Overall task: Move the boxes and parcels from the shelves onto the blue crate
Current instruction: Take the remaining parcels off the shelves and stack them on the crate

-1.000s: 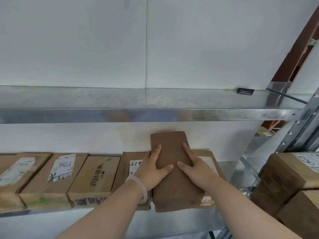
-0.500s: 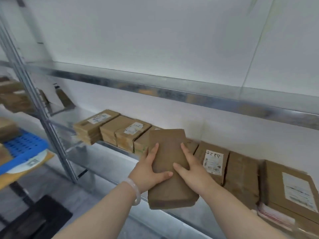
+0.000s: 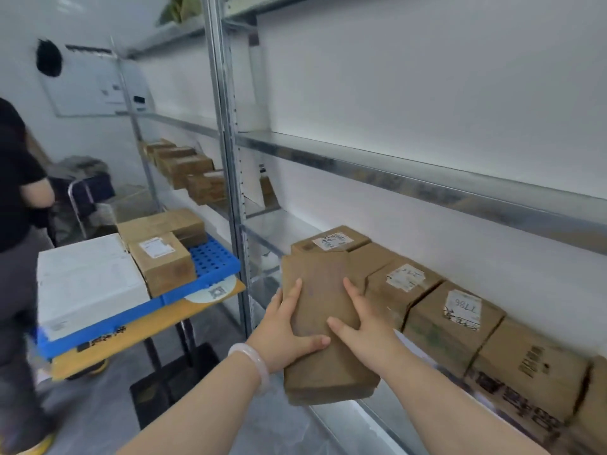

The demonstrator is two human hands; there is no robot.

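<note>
In front of shelf [image 3: 328, 418]: my left hand [image 3: 285, 326] and right hand [image 3: 365, 326] clasp brown parcel [image 3: 323, 320], grip closed on both sides, clear of boxed row; blue crate [image 3: 213, 267] lower left, part loaded, on worktop [image 3: 138, 333].

Bright, even indoor light, soft and white. Strong glare on the white wall [image 3: 427, 93] just above the metal shelf [image 3: 410, 178]; only faint shadow under that shelf. Motion blur over everything, heavier toward the edges away from the shelf post [image 3: 226, 159]. Straight lines bent by wide-angle distortion. Labels mostly unreadable.
</note>
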